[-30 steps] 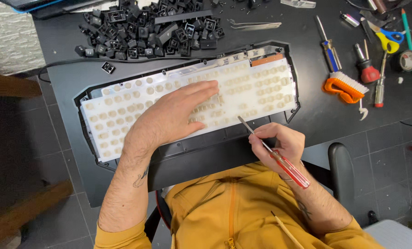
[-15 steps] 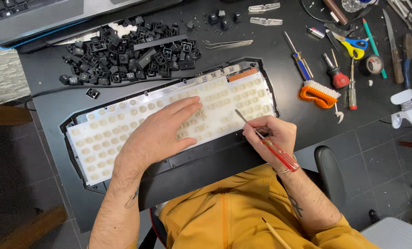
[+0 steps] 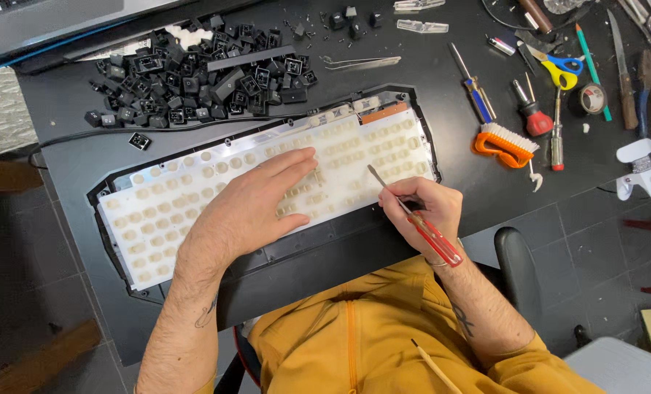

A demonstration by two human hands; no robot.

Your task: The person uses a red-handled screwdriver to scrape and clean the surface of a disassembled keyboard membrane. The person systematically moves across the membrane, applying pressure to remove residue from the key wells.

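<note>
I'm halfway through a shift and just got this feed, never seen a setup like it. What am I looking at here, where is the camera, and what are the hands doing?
There is no machine here: a person works with two bare hands, and the one camera sits on their head, looking straight down at a dark desk.

The left hand lies flat on a keyboard whose keycaps are off, so its pale inner layer with rows of round domes shows. The right hand holds a red-handled screwdriver like a pen, its tip over the right part of the keyboard; whether it touches, I cannot tell.

Behind the keyboard lies a pile of black keycaps, with tweezers beside it. To the right are an orange brush, more screwdrivers, yellow-handled scissors and other tools. A laptop edge shows at top left.
</note>
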